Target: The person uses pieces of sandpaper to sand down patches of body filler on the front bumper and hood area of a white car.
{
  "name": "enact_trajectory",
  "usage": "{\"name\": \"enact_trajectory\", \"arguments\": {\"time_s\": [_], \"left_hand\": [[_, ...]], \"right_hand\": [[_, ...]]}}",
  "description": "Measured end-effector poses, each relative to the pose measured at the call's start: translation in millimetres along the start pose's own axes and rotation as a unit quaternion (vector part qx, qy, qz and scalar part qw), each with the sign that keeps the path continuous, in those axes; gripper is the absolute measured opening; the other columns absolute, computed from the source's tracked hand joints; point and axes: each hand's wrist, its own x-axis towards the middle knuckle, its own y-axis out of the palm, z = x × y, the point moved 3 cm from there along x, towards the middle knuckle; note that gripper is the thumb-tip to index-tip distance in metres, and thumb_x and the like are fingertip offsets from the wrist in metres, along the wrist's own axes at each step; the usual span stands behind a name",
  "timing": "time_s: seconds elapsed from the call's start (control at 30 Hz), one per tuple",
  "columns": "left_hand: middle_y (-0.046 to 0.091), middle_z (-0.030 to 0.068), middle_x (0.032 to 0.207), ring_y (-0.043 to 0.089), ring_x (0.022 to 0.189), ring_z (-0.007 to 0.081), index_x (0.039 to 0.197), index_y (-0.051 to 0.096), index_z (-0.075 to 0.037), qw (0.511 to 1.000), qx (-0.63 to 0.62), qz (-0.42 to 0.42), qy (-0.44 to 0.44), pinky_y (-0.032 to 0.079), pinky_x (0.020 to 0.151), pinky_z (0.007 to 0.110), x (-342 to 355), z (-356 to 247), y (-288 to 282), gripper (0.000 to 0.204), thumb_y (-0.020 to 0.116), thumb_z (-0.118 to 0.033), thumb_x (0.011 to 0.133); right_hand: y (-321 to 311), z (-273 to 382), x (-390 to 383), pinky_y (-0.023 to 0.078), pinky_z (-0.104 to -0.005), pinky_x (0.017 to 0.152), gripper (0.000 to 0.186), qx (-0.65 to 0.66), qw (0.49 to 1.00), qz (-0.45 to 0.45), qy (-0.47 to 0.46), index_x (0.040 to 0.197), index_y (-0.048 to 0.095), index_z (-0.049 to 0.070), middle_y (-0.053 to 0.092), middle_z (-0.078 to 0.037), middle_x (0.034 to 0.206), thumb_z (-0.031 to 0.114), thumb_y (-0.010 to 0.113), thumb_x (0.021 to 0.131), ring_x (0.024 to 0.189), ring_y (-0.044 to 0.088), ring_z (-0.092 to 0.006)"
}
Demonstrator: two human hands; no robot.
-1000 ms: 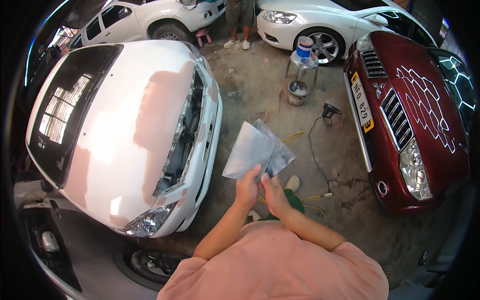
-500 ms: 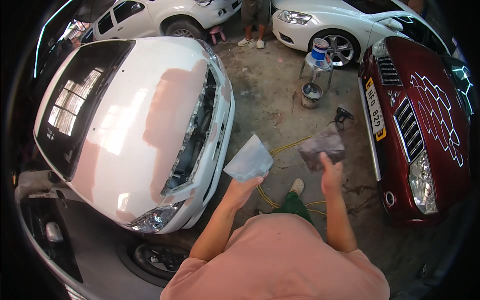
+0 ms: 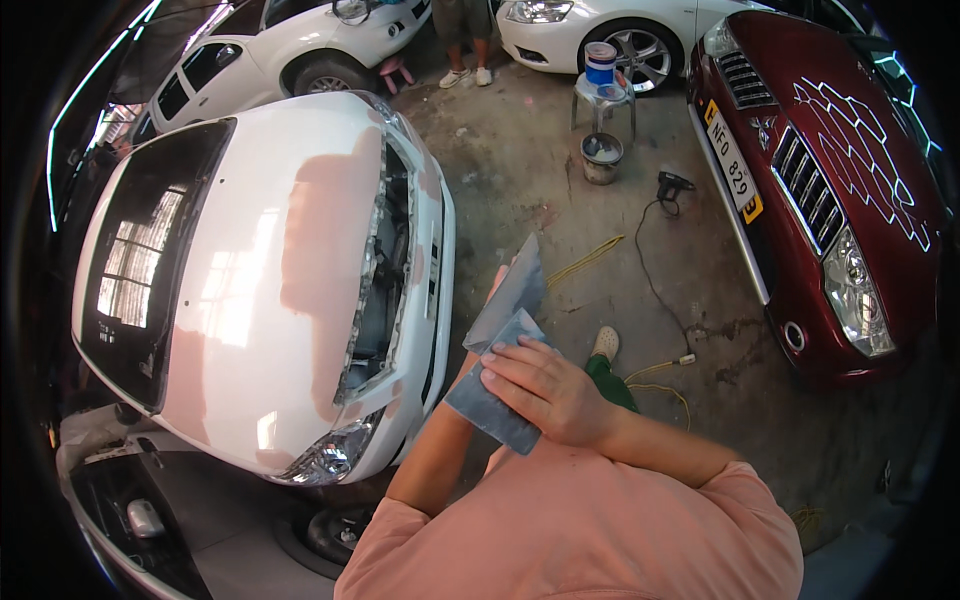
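Observation:
Over the floor beside the white car (image 3: 240, 250), my two hands are together. My left hand (image 3: 497, 281) is mostly hidden behind a thin flat grey plate (image 3: 508, 293) with slanted edges, and it holds that plate tilted. My right hand (image 3: 550, 395) lies over a second plate, a darker blue-grey one (image 3: 495, 412), with its fingers stretched across the face and the thumb out of sight. This darker plate crosses the lower part of the grey one and appears to touch it. Whether they are spreaders or sheets, I cannot tell.
The white car's hood has dull pinkish patches (image 3: 325, 240). A dark red car (image 3: 830, 160) stands at right. Ahead are a stool (image 3: 612, 93) with a blue-and-white can (image 3: 600, 64), a bucket (image 3: 601, 160), a heat gun (image 3: 673, 185) and a yellow cord (image 3: 590, 260). A person (image 3: 463, 40) stands at the back.
My hands were apart, each with a plate. My right hand has moved left and brought its plate against the left one. The left plate has turned more edge-on, and the view has shifted.

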Motion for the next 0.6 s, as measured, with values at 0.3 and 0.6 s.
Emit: {"name": "enact_trajectory", "arguments": {"time_s": [0.3, 0.6], "left_hand": [[0.035, 0.014, 0.16, 0.034, 0.147, 0.0251, 0.157, 0.025, 0.0, 0.967, 0.166, 0.072, 0.181, 0.026, 0.121, 0.037, -53.8, -12.5, 40.3, 0.068, 0.057, -0.02, 0.1], [0.046, 0.0146, 0.148, 0.046, 0.136, 0.0249, 0.154, 0.03, 0.001, 0.887, 0.393, 0.022, 0.24, 0.035, 0.114, 0.037, -77.2, -11.1, 43.0, 0.075, 0.066, -0.013, 0.09]], "right_hand": [[0.9, -2.8, -11.3, 0.049, -0.0492, 0.105, 0.042, 0.022, 0.996, -0.038, 0.081, 0.129, 0.062, 0.002, 0.06, -0.016, 0.133, 0.008, 0.063, 0.087, 0.124, 0.06, -0.0341], [3.2, -19.2, -22.1, 0.049, -0.0475, 0.104, 0.053, 0.042, 0.991, -0.057, 0.115, 0.13, 0.061, 0.002, 0.06, -0.015, 0.132, 0.001, 0.067, 0.078, 0.124, 0.059, -0.0335]]}}
